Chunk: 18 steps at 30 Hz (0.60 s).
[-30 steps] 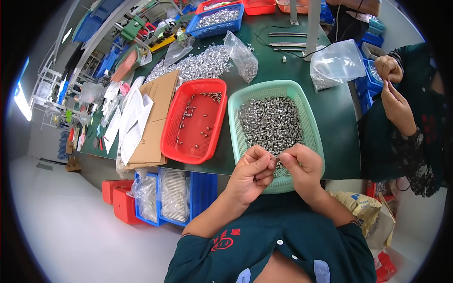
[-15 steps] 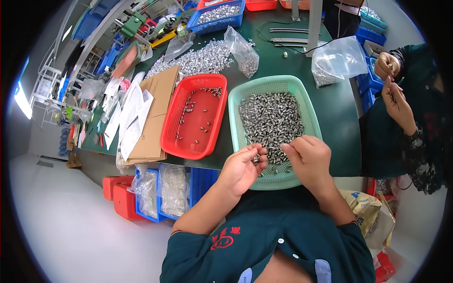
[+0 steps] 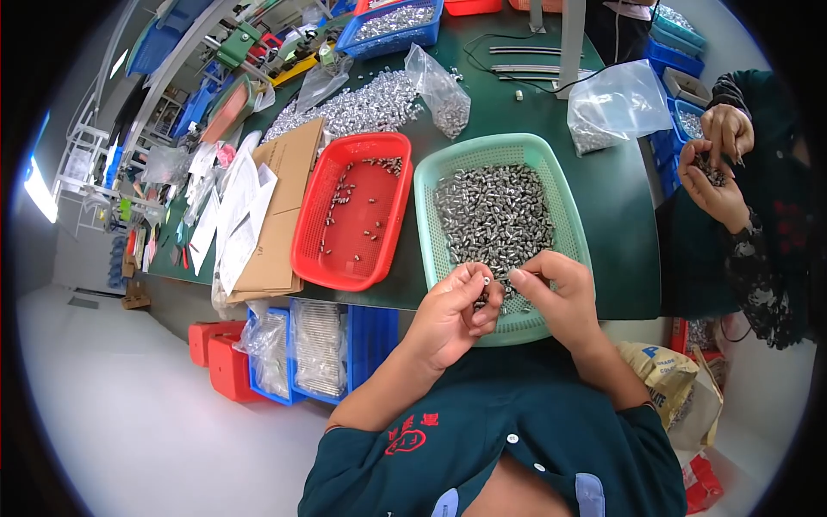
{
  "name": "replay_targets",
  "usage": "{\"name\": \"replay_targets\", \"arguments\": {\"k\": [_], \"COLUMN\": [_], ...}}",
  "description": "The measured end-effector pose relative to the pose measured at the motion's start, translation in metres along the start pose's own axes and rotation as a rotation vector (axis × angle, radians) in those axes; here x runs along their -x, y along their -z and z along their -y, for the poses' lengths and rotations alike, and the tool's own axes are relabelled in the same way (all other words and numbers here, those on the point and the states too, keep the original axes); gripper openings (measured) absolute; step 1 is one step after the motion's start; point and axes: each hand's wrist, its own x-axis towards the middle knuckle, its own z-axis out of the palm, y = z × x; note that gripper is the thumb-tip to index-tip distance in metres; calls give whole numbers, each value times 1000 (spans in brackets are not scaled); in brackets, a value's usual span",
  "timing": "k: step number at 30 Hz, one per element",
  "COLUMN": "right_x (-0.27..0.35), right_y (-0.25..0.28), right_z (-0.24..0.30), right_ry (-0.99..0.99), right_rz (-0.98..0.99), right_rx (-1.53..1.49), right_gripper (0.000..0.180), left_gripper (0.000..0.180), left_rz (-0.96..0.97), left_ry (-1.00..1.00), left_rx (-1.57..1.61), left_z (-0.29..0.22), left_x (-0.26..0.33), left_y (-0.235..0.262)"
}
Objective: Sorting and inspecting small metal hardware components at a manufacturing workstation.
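Note:
A pale green basket (image 3: 568, 207) stands before me, with a heap of small metal cylindrical parts (image 3: 495, 211) in it. Over its near left part, my left hand (image 3: 457, 310) is closed with its fingers curled around a few of these parts; one with a hole in its end shows at the thumb tip. My right hand (image 3: 564, 297) faces it just to the right, thumb and forefinger pinched close together. Whether a part sits in that pinch is too small to see. A red basket (image 3: 349, 233) on the left holds a scattering of similar parts.
Cardboard (image 3: 289, 185) and papers (image 3: 241, 215) lie left of the red basket. Beyond are a pile of shiny parts (image 3: 366, 108) and two clear bags (image 3: 448, 116). A co-worker's hands (image 3: 719, 168) hold small parts at the right, near another bag (image 3: 620, 103).
My left hand has moved slightly right, closer to the right hand, and its fingers have curled in; a part now shows at its thumb. The co-worker's hands have also shifted.

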Motion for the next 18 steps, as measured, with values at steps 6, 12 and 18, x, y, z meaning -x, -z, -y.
{"name": "replay_targets", "arguments": {"k": [6, 12, 18], "right_x": [1, -4, 1], "right_y": [-5, -3, -7], "right_z": [5, 9, -7], "right_ry": [152, 378, -167], "right_rz": [-27, 107, 48], "right_rx": [90, 253, -329], "right_gripper": [14, 14, 20], "left_gripper": [10, 11, 17], "left_rz": [20, 43, -40], "left_ry": [-8, -71, -67], "left_rx": [-24, -230, -151], "left_z": [4, 4, 1], "left_x": [-1, 0, -3], "left_y": [-1, -4, -1]}}
